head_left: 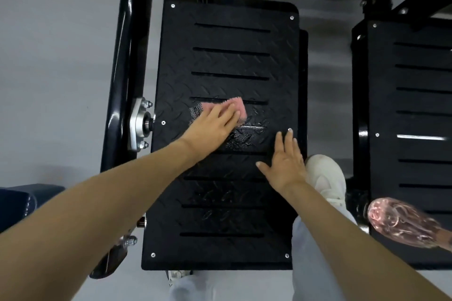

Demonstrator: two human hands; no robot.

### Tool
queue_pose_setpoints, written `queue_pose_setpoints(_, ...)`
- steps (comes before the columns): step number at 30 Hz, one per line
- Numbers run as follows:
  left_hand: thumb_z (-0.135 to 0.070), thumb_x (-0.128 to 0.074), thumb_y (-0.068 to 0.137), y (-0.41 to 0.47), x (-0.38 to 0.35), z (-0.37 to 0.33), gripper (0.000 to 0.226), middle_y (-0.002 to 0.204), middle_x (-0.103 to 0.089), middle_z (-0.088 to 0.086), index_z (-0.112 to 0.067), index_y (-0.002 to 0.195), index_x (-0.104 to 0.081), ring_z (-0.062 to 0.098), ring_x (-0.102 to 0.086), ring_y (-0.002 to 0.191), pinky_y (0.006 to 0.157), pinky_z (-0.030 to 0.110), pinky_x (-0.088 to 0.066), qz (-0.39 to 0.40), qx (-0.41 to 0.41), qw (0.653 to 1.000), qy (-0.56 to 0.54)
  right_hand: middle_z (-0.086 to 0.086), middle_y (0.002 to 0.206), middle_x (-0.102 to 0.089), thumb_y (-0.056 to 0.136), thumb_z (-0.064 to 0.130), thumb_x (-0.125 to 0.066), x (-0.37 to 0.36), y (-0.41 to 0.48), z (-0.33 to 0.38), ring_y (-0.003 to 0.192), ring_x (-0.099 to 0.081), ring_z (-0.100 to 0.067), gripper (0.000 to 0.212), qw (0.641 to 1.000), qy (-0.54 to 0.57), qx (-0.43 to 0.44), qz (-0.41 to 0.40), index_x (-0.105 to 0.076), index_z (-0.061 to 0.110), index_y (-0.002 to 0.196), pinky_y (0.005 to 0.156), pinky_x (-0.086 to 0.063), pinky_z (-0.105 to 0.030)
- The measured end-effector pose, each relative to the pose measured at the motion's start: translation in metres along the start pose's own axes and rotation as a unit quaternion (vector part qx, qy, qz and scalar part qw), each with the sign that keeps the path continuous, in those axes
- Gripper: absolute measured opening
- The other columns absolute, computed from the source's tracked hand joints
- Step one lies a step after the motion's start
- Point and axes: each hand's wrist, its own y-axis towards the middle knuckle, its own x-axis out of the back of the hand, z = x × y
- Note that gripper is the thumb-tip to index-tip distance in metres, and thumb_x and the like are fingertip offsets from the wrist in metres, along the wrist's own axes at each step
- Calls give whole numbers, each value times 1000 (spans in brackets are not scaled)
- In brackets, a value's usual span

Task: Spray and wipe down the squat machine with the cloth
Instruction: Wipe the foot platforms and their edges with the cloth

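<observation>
The squat machine's black diamond-pattern foot plate (230, 61) fills the middle of the head view, with wet shiny patches near its centre. My left hand (215, 124) lies flat with straight fingers on a pink cloth (234, 106), pressing it against the plate. My right hand (285, 161) rests flat on the plate's right side, fingers spread, holding nothing. No spray bottle is clearly recognisable; a blurred pinkish transparent object (401, 222) lies at the lower right.
A second black foot plate (415, 129) stands to the right. The black frame tube (122, 68) with a silver bearing mount (139, 124) runs along the left. My white shoe (325, 178) and grey trouser legs are beside the plate's lower right. Grey floor surrounds everything.
</observation>
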Motion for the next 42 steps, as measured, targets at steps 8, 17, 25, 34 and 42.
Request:
queue_pose_setpoints(8,-3,-57,86,23,16,33,80,147,-23,21,1,148,-7,36,-37,122,100,45,-40,53,286,955,-52,-14,156,25,99,41,-43,-20,-2,5,147,12,-27,82,998,4,31,-45,12,10,151,121,-8,-41)
queue_pose_setpoints(17,-1,-58,85,49,27,-13,90,156,-3,17,-6,151,4,34,-22,135,112,43,-26,14,-104,991,84,-15,155,26,97,42,-46,-14,7,5,147,13,-28,86,999,13,0,-41,14,9,150,121,-9,-43)
queue_pose_setpoints(25,-3,-60,81,77,37,-25,83,145,-24,18,-1,148,-11,35,-36,119,96,44,-37,18,105,994,12,-20,157,18,101,35,-37,-10,5,0,148,1,-30,70,998,12,17,-64,3,10,153,121,-10,-43)
queue_pose_setpoints(34,-7,-44,95,104,53,-10,69,156,-10,14,-7,151,-3,34,-32,127,105,43,-36,-6,-163,972,167,-19,156,-19,98,16,-38,1,6,-5,144,-22,-26,47,989,95,14,-115,-35,2,142,120,-13,-35)
queue_pose_setpoints(42,-6,-57,87,122,57,-63,69,145,-29,10,-11,147,-24,32,-40,114,97,43,-40,-13,-51,999,1,-13,153,-31,95,16,-44,0,9,-10,141,-27,-24,48,980,135,-9,-144,-38,5,142,117,-22,-37)
